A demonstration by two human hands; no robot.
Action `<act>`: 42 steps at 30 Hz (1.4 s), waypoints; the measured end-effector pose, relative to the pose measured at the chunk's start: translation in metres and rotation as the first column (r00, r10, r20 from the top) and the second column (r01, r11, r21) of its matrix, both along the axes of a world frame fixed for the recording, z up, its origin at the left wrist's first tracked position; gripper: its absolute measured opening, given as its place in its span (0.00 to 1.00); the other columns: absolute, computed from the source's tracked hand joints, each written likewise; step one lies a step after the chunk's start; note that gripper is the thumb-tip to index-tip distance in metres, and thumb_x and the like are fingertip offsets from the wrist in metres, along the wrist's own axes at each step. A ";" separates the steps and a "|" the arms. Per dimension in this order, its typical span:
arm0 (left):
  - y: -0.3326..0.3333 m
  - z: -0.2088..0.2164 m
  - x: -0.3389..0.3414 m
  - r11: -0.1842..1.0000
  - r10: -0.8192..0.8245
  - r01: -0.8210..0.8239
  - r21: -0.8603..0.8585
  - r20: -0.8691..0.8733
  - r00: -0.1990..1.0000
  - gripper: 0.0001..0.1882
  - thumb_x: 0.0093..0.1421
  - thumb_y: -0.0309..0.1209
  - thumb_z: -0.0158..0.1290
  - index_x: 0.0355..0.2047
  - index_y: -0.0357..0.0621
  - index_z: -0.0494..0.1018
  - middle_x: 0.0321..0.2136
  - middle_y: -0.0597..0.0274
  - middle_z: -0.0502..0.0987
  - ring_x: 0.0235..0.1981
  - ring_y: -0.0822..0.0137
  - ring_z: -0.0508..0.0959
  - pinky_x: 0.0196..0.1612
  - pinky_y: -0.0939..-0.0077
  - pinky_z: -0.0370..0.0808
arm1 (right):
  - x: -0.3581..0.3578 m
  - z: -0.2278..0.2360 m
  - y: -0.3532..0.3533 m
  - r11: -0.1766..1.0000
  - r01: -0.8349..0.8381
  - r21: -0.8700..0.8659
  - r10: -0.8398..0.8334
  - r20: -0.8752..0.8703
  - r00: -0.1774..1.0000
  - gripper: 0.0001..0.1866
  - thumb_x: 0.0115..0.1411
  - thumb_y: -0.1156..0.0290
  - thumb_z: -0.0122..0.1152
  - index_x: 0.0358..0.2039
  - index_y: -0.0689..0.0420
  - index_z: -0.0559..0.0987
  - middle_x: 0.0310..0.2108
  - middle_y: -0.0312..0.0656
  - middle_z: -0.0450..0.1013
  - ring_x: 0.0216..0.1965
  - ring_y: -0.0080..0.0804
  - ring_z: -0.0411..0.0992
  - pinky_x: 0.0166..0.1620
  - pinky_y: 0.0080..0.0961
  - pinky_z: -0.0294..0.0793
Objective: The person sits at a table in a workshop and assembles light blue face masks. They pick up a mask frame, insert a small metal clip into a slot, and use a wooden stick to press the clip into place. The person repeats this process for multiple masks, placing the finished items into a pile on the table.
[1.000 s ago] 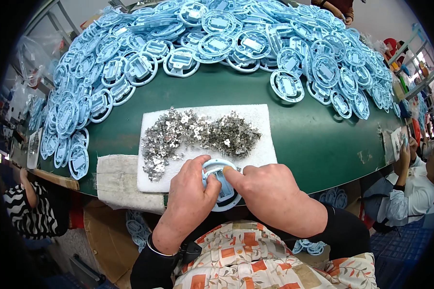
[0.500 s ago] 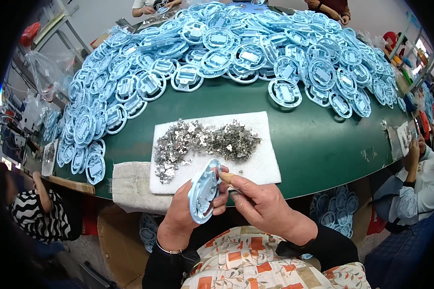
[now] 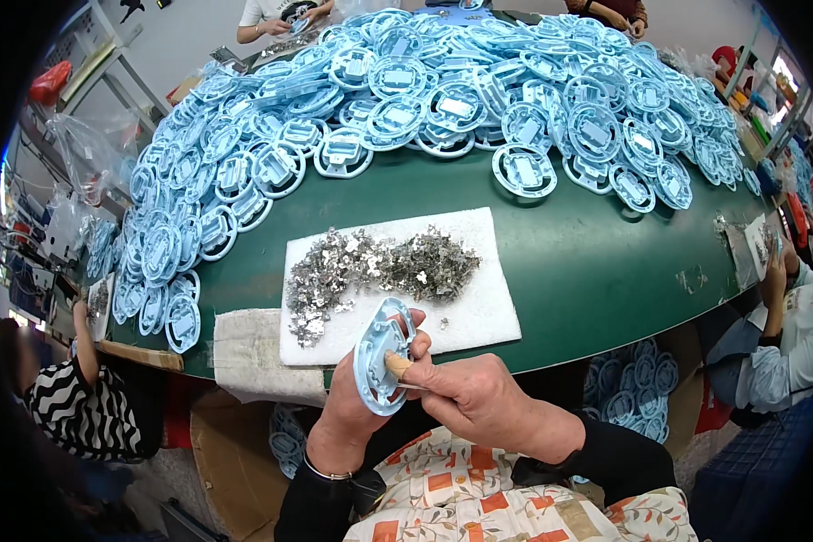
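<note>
My left hand grips a light-blue plastic toy steering wheel, tilted up on its edge with the ribbed inner side showing. Its fingers curl round the far rim. My right hand is closed, with a tan covering on one fingertip that presses against the inside of the wheel. A thin silvery strip sticks out below that finger; what it is I cannot make out. Just beyond both hands, a heap of small metal clips lies on a white foam pad.
A large pile of similar blue wheels covers the far and left parts of the green table. A folded pale cloth lies at the near edge. Cardboard boxes holding more wheels stand below. People work at left, right and across.
My right hand has moved slightly left and nearer me, its covered fingertip going from the wheel's far end to its inner middle. The person at left has raised an arm toward the table.
</note>
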State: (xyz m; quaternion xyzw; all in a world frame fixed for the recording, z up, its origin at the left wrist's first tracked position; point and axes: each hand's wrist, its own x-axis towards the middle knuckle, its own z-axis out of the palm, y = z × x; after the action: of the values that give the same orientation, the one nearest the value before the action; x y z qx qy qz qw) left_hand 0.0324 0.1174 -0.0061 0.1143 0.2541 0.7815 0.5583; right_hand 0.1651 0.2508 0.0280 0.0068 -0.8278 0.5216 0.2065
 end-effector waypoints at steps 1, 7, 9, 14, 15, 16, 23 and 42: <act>0.000 0.001 -0.002 0.998 -0.036 0.034 0.048 0.032 0.999 0.26 0.75 0.38 0.39 0.67 0.34 0.59 0.46 0.56 0.72 0.42 0.67 0.76 0.42 0.74 0.75 | 0.001 0.001 0.001 1.000 0.017 -0.009 -0.018 -0.033 0.999 0.18 0.63 0.74 0.64 0.54 0.57 0.80 0.29 0.41 0.81 0.25 0.36 0.79 0.30 0.30 0.79; 0.002 0.032 0.024 0.897 0.173 -0.316 -0.308 -0.414 0.894 0.28 0.67 0.27 0.39 0.67 0.37 0.54 0.47 0.57 0.72 0.44 0.69 0.76 0.49 0.72 0.76 | 0.031 0.009 0.018 0.948 0.076 -0.308 -0.017 0.190 0.982 0.13 0.63 0.69 0.69 0.43 0.64 0.81 0.18 0.30 0.65 0.19 0.14 0.59 0.23 0.18 0.58; -0.012 0.025 0.023 0.904 0.057 -0.262 -0.338 -0.514 0.856 0.30 0.64 0.24 0.43 0.67 0.38 0.54 0.50 0.57 0.71 0.48 0.70 0.75 0.54 0.71 0.74 | 0.038 0.009 0.022 0.920 0.145 -0.364 -0.057 0.242 0.969 0.10 0.64 0.70 0.68 0.38 0.63 0.80 0.18 0.27 0.65 0.20 0.11 0.57 0.23 0.18 0.56; -0.028 0.027 0.011 0.937 0.041 -0.261 -0.234 -0.666 0.745 0.29 0.65 0.21 0.47 0.67 0.35 0.57 0.51 0.56 0.68 0.52 0.70 0.72 0.57 0.72 0.73 | 0.050 0.000 0.037 0.893 0.146 -0.426 0.056 0.426 0.903 0.10 0.68 0.68 0.63 0.38 0.63 0.80 0.21 0.27 0.68 0.23 0.11 0.60 0.25 0.17 0.58; -0.029 0.027 0.006 0.941 0.029 -0.232 -0.248 -0.623 0.782 0.27 0.67 0.22 0.47 0.66 0.34 0.60 0.50 0.57 0.70 0.50 0.71 0.73 0.56 0.74 0.73 | 0.048 -0.001 0.038 0.865 0.161 -0.475 0.081 0.450 0.889 0.10 0.69 0.68 0.63 0.38 0.63 0.80 0.22 0.27 0.69 0.23 0.11 0.60 0.25 0.17 0.58; -0.030 0.028 0.003 0.944 0.017 -0.203 -0.259 -0.578 0.816 0.25 0.69 0.23 0.47 0.65 0.34 0.62 0.49 0.59 0.71 0.49 0.73 0.74 0.54 0.75 0.74 | 0.047 -0.002 0.038 0.834 0.179 -0.521 0.107 0.472 0.875 0.11 0.69 0.67 0.62 0.39 0.63 0.80 0.24 0.27 0.70 0.23 0.11 0.61 0.25 0.17 0.58; -0.045 0.027 0.005 0.881 0.027 -0.309 -0.358 -0.614 0.789 0.17 0.73 0.28 0.49 0.59 0.32 0.70 0.45 0.63 0.79 0.41 0.79 0.76 0.47 0.82 0.74 | 0.019 -0.004 0.024 0.684 0.192 -0.704 0.209 0.441 0.873 0.13 0.74 0.66 0.55 0.49 0.63 0.78 0.24 0.25 0.66 0.21 0.11 0.58 0.24 0.13 0.57; -0.257 0.011 -0.061 0.073 -0.162 -0.982 -0.176 -0.973 0.163 0.13 0.65 0.29 0.58 0.46 0.34 0.80 0.38 0.50 0.83 0.38 0.65 0.84 0.42 0.71 0.80 | 0.037 -0.019 0.085 0.803 0.300 -0.515 -0.223 0.207 0.953 0.17 0.78 0.60 0.47 0.44 0.61 0.76 0.18 0.28 0.57 0.16 0.14 0.54 0.19 0.16 0.57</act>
State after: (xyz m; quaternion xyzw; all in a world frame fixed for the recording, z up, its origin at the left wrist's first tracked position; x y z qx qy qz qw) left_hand -0.0287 -0.1397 0.0048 0.0513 0.8989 0.4272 -0.0826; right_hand 0.2021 0.3361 0.0094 -0.2018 -0.6518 0.6994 0.2129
